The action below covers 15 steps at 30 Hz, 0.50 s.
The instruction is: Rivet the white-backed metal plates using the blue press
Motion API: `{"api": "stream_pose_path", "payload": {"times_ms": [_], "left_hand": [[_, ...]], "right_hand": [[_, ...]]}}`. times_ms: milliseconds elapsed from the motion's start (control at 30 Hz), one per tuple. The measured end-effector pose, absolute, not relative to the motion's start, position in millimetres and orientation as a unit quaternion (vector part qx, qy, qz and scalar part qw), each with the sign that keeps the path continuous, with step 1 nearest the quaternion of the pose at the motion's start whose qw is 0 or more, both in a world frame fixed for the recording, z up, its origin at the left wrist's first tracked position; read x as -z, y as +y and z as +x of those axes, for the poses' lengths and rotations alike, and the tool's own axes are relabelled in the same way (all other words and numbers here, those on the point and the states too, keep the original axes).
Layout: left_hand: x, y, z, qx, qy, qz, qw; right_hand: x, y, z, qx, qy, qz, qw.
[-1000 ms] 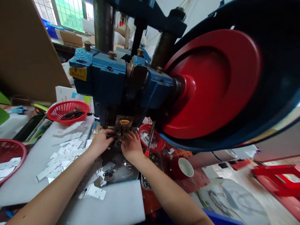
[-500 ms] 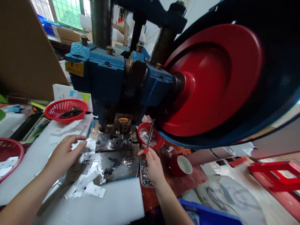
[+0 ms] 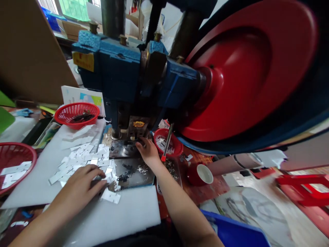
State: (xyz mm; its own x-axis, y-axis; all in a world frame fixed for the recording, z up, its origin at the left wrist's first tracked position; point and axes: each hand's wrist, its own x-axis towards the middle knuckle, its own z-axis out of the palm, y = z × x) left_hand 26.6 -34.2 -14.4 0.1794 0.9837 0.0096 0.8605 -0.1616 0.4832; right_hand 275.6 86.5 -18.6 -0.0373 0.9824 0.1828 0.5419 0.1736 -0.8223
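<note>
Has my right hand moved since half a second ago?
Yes: the right hand went from the red-tipped lever forward-left to the metal block.

A person's bare forearms angle inward from the lower edge of the view, the left forearm (image 3: 52,214) slanting up to the right, the right forearm (image 3: 177,195) up to the left. The left hand (image 3: 83,183), nearer the body, is turned back upward, fingers bent forward and thumb standing apart below them. The right hand (image 3: 149,152) reaches farther ahead, wrist nearly straight, fingers curled over the thumb side; its grip cannot be made out.
</note>
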Motion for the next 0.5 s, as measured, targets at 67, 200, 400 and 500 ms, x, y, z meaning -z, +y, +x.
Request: {"api": "stream_pose_path", "payload": {"times_ms": [67,200,400,500], "left_hand": [[17,-37,36,-0.145,0.617,0.752,0.18],[23,-36,43,-0.136,0.617,0.755,0.176],[25,-35,43,-0.124,0.619,0.757,0.168],[26,-35,43,-0.117,0.63,0.75,0.161]], "right_hand": [[17,98,267,-0.291,-0.659,-0.595,0.356],[23,101,284,-0.313,-0.577,-0.609,0.445],[27,59,332,-0.297,-0.519,-0.605,0.526],[29,30,327,-0.285,-0.633,-0.584,0.42]]}}
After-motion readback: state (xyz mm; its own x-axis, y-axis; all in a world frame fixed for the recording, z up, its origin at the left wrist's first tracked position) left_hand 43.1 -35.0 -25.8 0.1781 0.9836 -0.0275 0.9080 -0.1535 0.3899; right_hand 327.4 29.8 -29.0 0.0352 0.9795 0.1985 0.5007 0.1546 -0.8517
